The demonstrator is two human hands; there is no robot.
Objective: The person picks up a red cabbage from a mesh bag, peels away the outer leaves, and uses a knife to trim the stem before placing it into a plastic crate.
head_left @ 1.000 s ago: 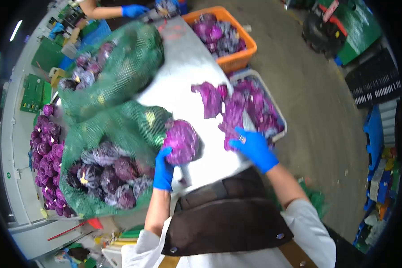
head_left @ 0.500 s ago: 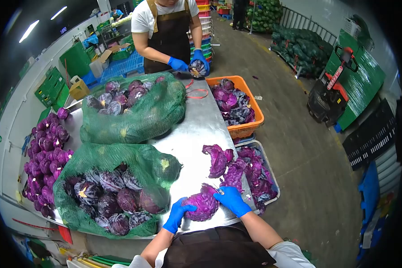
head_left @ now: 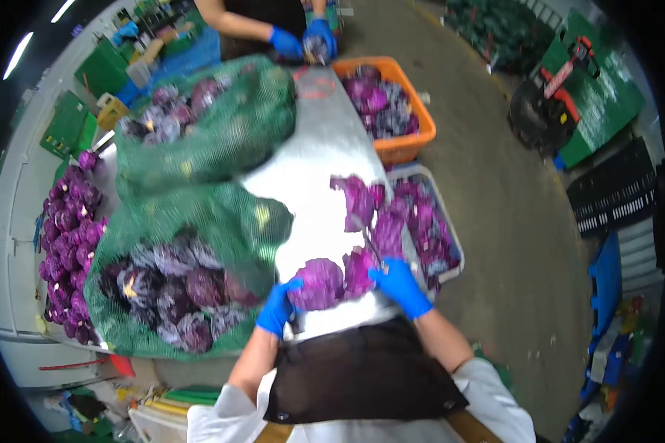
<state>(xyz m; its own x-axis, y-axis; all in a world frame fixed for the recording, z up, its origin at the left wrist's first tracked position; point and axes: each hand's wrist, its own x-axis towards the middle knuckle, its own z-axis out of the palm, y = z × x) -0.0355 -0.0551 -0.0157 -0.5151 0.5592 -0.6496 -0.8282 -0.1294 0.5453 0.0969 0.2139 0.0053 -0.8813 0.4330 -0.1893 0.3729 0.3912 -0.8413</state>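
Observation:
My left hand [head_left: 276,308], in a blue glove, is closed around the left side of a purple cabbage [head_left: 318,284] near the front edge of the metal table [head_left: 314,221]. A slim knife [head_left: 372,245] points away from me out of my gloved right hand [head_left: 401,288]. Between the cabbage and that hand is a loose purple leaf [head_left: 358,272], right at my right fingertips. More peeled leaves [head_left: 357,201] lie just beyond on the tabletop.
Green mesh sacks [head_left: 199,159] of cabbages cover the table's left half, with peeled cabbages [head_left: 70,236] piled past them. An orange crate [head_left: 426,133] and a pale bin [head_left: 457,247] of leaves stand along the right edge. Opposite, a person's gloved hands [head_left: 287,44] hold a cabbage.
My view has tipped down, so the table sits higher. The leaf has come away from the cabbage toward my right hand, and the two hands are farther apart.

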